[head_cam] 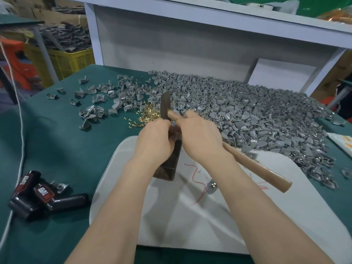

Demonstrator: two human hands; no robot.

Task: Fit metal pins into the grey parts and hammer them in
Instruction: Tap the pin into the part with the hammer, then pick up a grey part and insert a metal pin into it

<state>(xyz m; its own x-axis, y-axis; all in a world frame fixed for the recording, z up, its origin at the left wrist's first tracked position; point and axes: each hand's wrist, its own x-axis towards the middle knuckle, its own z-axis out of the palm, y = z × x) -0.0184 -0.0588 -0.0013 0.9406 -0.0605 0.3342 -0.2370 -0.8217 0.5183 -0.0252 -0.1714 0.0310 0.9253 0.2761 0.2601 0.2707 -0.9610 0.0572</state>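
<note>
Right hand grips the one hammer near its head. Left hand curls atop one dark block on one white board; I cannot tell what it holds. Uncountable grey parts and pins lie behind on the counter.

Soft, even light — edges warped, perhaps blurred.

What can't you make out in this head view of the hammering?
Head view only.
1. What sits under the left hand on the block: hidden behind it and the right hand.
2. Hammer head: blurred, face unclear.
3. Pins: too small to count.
4. Shelf: top cut off by the upper edge.
</note>
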